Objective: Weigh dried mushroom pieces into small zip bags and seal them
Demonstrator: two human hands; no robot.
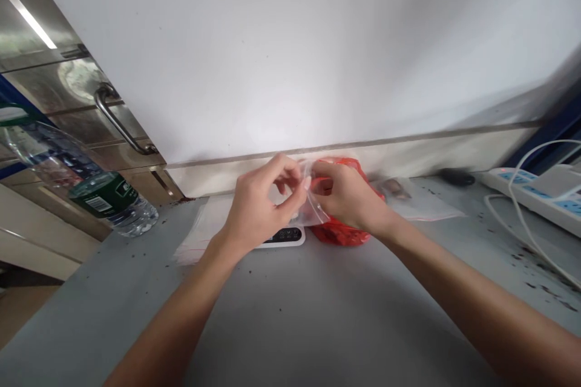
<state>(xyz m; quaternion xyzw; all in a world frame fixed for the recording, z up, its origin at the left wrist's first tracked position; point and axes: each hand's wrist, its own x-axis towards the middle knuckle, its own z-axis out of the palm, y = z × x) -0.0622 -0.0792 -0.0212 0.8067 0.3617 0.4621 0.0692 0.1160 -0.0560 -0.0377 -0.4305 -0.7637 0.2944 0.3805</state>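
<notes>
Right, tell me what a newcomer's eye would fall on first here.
Probably the bright red bag, partly hidden behind the right hand near the wall. Next, just left of it, the clear plastic bag held between that hand and the left hand. After those, the large bottle with a green label at the left side of the grey tabletop.
</notes>
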